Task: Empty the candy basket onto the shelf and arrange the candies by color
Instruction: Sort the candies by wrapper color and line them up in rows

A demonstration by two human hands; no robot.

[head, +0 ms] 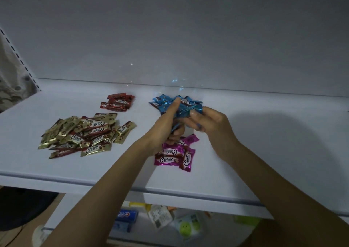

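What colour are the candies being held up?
The blue candies have shiny blue wrappers, seen best in the head view.

A single view is supplied, from a wide-angle camera worn on the head. It is directed forward and downward onto the white shelf at close range, squarely towards the back panel. The left hand and right hand, both gripping the blue candies, are framed near centre, and packaged goods are seen lower down, beneath the front edge

dim light, white back panel, slotted upright at left, packaged goods below
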